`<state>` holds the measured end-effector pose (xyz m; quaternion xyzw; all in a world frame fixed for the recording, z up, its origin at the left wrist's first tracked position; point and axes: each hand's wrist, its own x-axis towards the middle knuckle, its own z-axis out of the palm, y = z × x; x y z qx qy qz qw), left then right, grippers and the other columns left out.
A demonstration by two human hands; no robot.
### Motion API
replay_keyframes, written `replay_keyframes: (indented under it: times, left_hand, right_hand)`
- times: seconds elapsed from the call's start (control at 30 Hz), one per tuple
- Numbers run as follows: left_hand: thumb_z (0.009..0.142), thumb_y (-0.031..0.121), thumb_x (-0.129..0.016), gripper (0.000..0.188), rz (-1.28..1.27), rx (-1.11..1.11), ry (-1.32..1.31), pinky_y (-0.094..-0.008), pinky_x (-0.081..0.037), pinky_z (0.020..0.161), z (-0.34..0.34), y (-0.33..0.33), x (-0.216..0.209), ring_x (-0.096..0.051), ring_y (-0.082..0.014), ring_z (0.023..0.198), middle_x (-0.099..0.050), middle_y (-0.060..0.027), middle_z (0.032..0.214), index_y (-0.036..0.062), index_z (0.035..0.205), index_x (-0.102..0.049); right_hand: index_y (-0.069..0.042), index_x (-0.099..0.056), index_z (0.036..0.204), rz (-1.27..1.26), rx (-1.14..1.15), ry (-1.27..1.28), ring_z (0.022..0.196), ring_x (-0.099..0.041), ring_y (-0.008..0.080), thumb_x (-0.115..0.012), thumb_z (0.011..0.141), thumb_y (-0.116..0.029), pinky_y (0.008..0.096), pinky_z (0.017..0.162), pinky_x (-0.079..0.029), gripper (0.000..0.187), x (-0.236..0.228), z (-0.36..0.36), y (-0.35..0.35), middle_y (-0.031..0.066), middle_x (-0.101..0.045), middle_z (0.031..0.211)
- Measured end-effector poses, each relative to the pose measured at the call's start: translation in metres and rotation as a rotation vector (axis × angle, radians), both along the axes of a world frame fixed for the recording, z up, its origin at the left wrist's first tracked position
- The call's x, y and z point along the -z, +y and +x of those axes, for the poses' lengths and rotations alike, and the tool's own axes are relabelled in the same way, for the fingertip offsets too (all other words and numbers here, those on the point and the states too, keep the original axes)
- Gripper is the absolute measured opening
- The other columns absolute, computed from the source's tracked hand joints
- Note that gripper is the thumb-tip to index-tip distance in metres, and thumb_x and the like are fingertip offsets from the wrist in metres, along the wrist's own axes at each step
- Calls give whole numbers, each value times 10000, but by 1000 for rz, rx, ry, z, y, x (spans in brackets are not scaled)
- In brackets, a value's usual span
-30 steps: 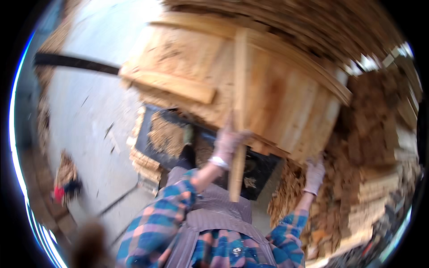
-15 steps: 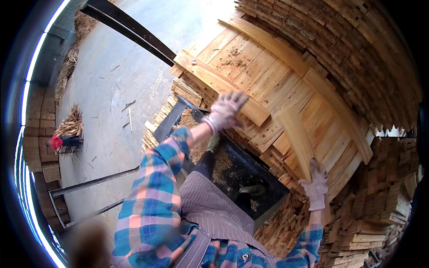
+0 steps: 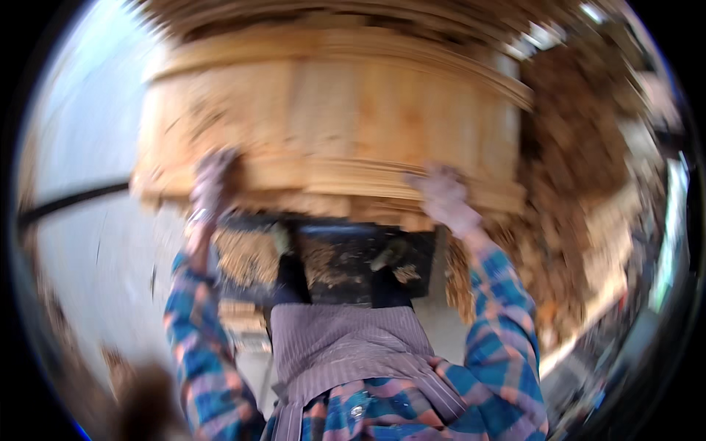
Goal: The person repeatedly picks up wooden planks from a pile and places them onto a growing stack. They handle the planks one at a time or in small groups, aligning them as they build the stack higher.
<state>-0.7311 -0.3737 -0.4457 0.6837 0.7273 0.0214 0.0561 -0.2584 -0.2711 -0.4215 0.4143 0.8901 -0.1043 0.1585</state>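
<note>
Both gloved hands rest at the near edge of a broad stack of wooden boards (image 3: pixel 323 110). My left hand (image 3: pixel 215 182) is on the near-edge strip board (image 3: pixel 272 176) toward its left end; motion smears the fingers, so their grip is unclear. My right hand (image 3: pixel 447 198) lies over the near-edge board (image 3: pixel 368 178) on the right, thumb apart from the fingers. Those two narrow boards run along the near side of the stack, end toward end. More narrow boards (image 3: pixel 426 57) line its far side. The whole picture is blurred.
Below the stack is a dark platform (image 3: pixel 338 283) strewn with wood chips, my feet on it. A dark bar (image 3: pixel 73 202) juts leftward over the grey floor (image 3: pixel 81 279). Piled wood (image 3: pixel 573 169) stands at the right, and more stacked wood (image 3: pixel 353 11) beyond the far edge.
The view has swung round so the stack now lies straight across. The board at my right hand, slanted over the stack before, now lies along the near edge. My left hand has moved toward the left end.
</note>
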Motion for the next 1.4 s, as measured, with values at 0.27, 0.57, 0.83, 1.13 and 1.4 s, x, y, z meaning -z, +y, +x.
replay_keyframes:
  times: [0.27,0.57,0.83,1.13,1.4]
  left_hand:
    - [580,41,-706,780,6,-44,130,-477,-287,1064,-4,-11,8,-404,-321,1253,-529,-76,1221,172,1308,-460]
    - [632,303,-836,926,-86,6,-258,-442,-383,1023,-23,49,-57,-446,-383,1224,-456,-187,1343,109,1409,-371]
    - [646,511,-791,1023,118,-112,-92,-532,-256,1089,-11,240,-24,-279,-358,1370,-324,-121,1485,184,1472,-282]
    - [633,539,-762,831,150,205,-17,-554,-286,1040,-34,297,-2,-425,-347,1237,-526,-111,1272,132,1308,-501]
    - [537,220,-837,944,201,183,14,-463,-277,1088,-72,268,33,-391,-356,1284,-476,-165,1360,38,1368,-426]
  right_hand:
    - [-382,-485,1332,191,-128,36,987,-468,355,-533,860,-296,492,868,-401,482,22,-9,8,142,-453,1018]
    - [-234,-507,1338,154,-83,205,1023,-558,321,-689,675,-264,474,816,-490,688,-5,-42,118,137,-578,1148]
    - [-216,-326,1458,360,35,-145,1153,-514,405,-535,773,-1,419,939,-470,748,-3,-79,272,230,-434,1359]
    - [-154,-420,1400,140,88,241,1257,-440,344,-481,807,-4,435,1021,-384,615,-11,-51,264,182,-435,1392]
    - [-227,-470,1369,329,34,246,1232,-451,353,-472,867,-119,483,994,-364,513,21,-68,257,178,-506,1292]
